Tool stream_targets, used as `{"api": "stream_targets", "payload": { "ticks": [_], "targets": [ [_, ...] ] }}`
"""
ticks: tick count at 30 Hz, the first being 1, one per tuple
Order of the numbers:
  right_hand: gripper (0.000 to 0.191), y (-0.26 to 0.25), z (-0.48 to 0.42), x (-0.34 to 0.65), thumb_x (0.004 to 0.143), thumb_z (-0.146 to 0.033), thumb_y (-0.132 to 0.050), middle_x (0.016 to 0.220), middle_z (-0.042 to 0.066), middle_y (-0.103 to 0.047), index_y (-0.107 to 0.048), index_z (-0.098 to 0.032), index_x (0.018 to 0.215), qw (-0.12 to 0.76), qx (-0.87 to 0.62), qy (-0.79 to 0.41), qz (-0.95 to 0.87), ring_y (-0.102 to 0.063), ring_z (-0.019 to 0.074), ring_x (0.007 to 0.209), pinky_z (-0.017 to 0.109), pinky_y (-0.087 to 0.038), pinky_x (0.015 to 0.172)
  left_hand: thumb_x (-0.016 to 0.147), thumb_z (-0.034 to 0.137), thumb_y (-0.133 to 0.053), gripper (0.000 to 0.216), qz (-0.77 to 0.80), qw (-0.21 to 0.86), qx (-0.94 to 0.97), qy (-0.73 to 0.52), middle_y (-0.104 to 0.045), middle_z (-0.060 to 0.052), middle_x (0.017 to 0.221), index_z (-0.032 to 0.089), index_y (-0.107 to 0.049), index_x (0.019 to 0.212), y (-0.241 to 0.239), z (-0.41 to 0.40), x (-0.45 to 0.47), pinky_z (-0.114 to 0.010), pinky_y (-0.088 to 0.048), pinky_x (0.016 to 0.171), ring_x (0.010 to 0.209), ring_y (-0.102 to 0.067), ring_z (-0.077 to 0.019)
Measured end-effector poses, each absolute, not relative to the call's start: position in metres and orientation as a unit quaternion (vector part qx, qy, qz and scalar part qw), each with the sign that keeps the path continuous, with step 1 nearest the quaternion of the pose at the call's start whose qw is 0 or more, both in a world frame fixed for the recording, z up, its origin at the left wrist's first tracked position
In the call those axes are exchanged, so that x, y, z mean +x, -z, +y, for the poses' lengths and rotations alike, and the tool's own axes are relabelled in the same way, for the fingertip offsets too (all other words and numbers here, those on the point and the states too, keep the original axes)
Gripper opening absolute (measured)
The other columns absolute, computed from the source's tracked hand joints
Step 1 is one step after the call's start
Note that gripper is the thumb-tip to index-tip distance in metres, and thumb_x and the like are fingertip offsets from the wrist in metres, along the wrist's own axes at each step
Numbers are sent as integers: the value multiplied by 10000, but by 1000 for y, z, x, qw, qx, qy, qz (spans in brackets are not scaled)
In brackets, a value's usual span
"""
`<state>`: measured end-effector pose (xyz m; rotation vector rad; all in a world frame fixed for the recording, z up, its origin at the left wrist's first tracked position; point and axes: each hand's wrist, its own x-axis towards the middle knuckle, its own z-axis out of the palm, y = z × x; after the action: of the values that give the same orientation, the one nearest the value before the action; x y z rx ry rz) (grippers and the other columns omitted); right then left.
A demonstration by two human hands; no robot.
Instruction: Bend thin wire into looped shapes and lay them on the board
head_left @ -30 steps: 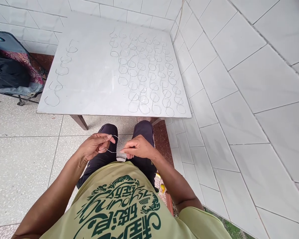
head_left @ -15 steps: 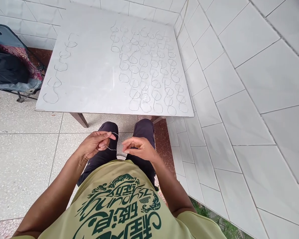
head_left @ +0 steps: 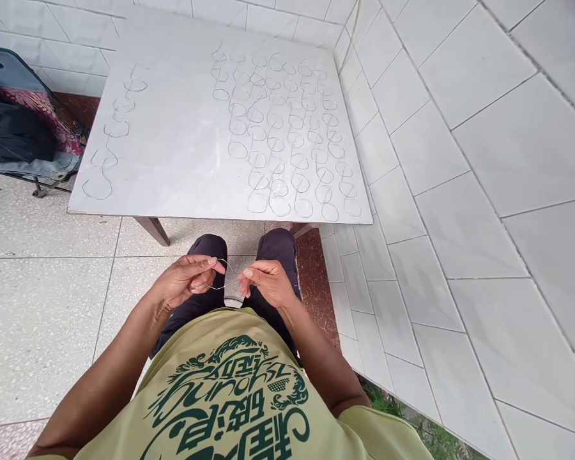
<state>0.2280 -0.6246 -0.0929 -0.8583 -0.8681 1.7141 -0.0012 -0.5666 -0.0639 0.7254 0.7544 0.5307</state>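
Observation:
Over my lap, my left hand (head_left: pixel 184 279) pinches a thin bent wire (head_left: pixel 219 276) between thumb and fingers. My right hand (head_left: pixel 263 281) is just to the right of it, fingers curled together near the wire's free end; whether it touches the wire is unclear. In front of my knees stands a white table (head_left: pixel 182 147). Several finished wire loops (head_left: pixel 287 134) lie in rows on its right half. A short column of wire loops (head_left: pixel 112 131) lies near its left edge.
A white tiled wall (head_left: pixel 460 191) runs along the right, close to the table. A folding chair with dark bags (head_left: pixel 19 128) stands at the left on the speckled floor (head_left: pixel 43 287). My dark trousers and green shirt fill the bottom.
My right hand let go of the wire's end, opened a little, then drew back in with fingers curled beside it. The left hand kept its pinch. The view tilted slightly.

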Motion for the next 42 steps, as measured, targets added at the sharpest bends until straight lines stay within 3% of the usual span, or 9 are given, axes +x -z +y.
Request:
{"api": "stream_targets", "payload": {
  "ticks": [7,13,16,20,27,34,42],
  "targets": [
    [363,100,-619,231,843,-496,-808,595,44,-683,-748,-142,791,474,-322,-756,-316,-631,162,520,264,-469,482,922,383,-724,286,322,850,339,-244,-364,64,441,109,-804,933,63,-576,4,-207,-273,475,433,-316,-53],
    [380,95,-621,227,885,-509,-763,842,79,-750,-771,-162,1039,523,-340,-708,-332,-699,176,711,287,-524,616,922,380,-731,296,389,789,287,-378,-447,41,519,109,-784,1028,62,-583,21,-200,-304,481,486,-368,-65],
    [323,94,-626,219,885,-457,-775,865,62,-740,-762,-188,1064,546,-350,-688,-326,-692,171,738,285,-524,630,922,385,-728,302,404,770,265,-417,-522,14,584,118,-774,1054,62,-589,31,-211,-354,503,525,-447,-84],
    [277,93,-630,207,915,-455,-734,822,49,-732,-775,-191,991,549,-404,-636,-361,-660,160,698,286,-517,620,898,377,-750,292,405,782,241,-408,-587,-9,715,124,-770,1044,63,-597,39,-217,-411,539,574,-517,-86],
    [414,84,-628,206,944,-570,-643,700,26,-682,-714,-183,814,526,-476,-574,-409,-610,139,601,276,-504,592,884,421,-757,321,417,778,266,-389,-602,-23,828,137,-757,1034,70,-605,44,-220,-453,574,643,-557,-97],
    [452,81,-632,207,975,-587,-582,598,-16,-607,-622,-194,756,514,-484,-571,-419,-559,118,522,257,-474,566,912,469,-702,386,475,662,444,-373,-666,-30,816,168,-719,1154,72,-607,41,-235,-481,568,648,-597,-130],
    [468,91,-629,220,952,-603,-602,523,-42,-545,-565,-204,711,452,-469,-642,-404,-505,111,454,240,-422,484,937,355,-658,273,475,555,596,-334,-671,-17,754,201,-774,1129,77,-608,34,-236,-463,583,600,-573,-131]
  ]
}}
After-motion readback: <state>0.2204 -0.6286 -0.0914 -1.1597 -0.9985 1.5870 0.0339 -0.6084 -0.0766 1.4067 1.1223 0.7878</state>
